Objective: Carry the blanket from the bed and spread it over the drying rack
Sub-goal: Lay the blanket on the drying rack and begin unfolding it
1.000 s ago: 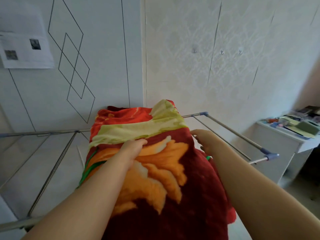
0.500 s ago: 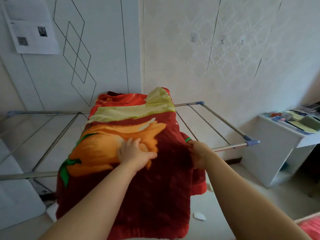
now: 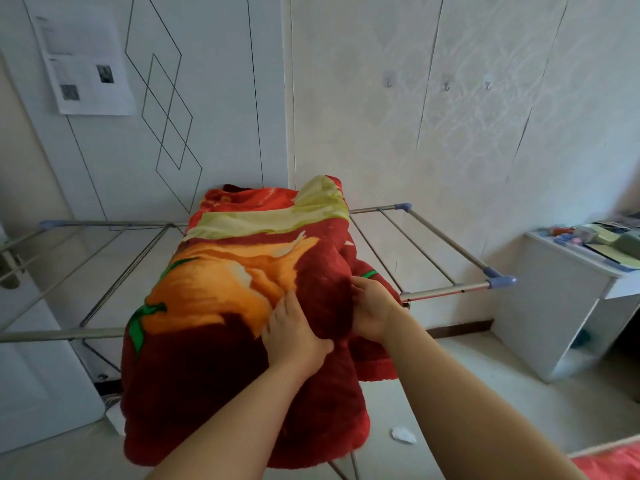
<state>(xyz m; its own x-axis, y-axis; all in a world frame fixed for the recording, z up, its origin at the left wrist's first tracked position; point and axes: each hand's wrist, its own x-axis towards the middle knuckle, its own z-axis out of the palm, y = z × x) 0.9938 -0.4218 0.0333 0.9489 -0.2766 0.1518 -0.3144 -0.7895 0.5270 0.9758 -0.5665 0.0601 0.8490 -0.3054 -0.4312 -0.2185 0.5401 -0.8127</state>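
Observation:
A thick red blanket [image 3: 221,292] with an orange flower and a pale yellow band lies folded across the middle of the metal drying rack [image 3: 446,289], its near end hanging over the front rail. My left hand [image 3: 292,336] grips a raised fold of the blanket near its right side. My right hand [image 3: 372,311] grips the same fold from the right. The bunched red fabric stands up between the two hands.
The rack's bare rails reach out to the left [image 3: 104,224] and right. A white desk [image 3: 568,306] with clutter stands at the right wall. A door with a handle [image 3: 10,268] is at far left. A crumpled tissue [image 3: 401,435] lies on the floor. Red bedding [image 3: 613,462] shows bottom right.
My left hand slid right and toward me across the blanket. Both hands have closed on a fold near the blanket's right edge, bunching it up between them.

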